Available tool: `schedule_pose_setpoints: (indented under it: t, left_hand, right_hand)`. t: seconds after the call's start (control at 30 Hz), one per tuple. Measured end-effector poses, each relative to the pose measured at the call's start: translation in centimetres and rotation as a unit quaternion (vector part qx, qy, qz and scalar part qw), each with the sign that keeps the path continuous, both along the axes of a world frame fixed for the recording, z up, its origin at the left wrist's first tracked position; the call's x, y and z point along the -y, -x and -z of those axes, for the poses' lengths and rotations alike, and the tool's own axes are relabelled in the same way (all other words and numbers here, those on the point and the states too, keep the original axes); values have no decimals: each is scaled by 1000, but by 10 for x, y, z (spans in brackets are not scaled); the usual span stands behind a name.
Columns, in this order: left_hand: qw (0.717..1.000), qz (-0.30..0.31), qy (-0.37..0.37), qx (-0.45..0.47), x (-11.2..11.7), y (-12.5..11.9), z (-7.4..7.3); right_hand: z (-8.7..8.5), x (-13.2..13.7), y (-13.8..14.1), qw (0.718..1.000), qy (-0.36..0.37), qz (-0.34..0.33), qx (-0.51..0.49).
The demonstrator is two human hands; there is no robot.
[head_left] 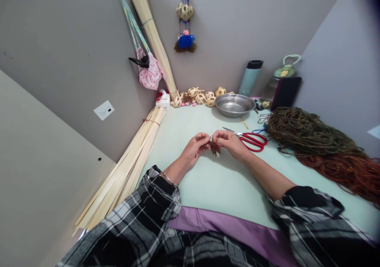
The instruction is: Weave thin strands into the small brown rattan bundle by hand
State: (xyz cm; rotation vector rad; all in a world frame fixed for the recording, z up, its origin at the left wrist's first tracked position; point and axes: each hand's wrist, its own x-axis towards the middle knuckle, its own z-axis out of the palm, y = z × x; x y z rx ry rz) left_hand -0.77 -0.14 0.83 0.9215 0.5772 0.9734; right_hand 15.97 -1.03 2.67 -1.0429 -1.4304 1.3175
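Note:
Above the middle of the pale green table [208, 187], my two hands meet at a small reddish-brown tassel-like bundle of cord [215, 148]. My left hand [196, 148] has thumb and fingers closed in a pinch at the bundle's top left. From the other side, my right hand [230, 142] pinches at the top right of it. The bundle's loose ends hang down between the hands. Just right of my right hand lie red-handled scissors [252, 141], blades pointing left. Fine detail at my fingertips is too small to make out.
Brown-green and rust cord hanks [314, 134] lie at right. A metal bowl [234, 105], woven balls [200, 98], a blue tumbler [251, 79], a green-lidded bottle [285, 73] and a phone [286, 93] line the back. Flat wooden strips [127, 164] lie left; a woven ornament [185, 25] hangs above.

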Motion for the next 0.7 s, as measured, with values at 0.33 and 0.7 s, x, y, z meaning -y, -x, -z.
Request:
schedule_pose_setpoints:
  t: [0.33,0.7]
  left_hand:
    - [998,-4,18,64,-3,2,2]
    - [999,-41,-22,-11,1,-2,1]
  right_hand:
    - [1,0,1,999,2,-26,28]
    - [4,-4,-3,999,-21,34,-7]
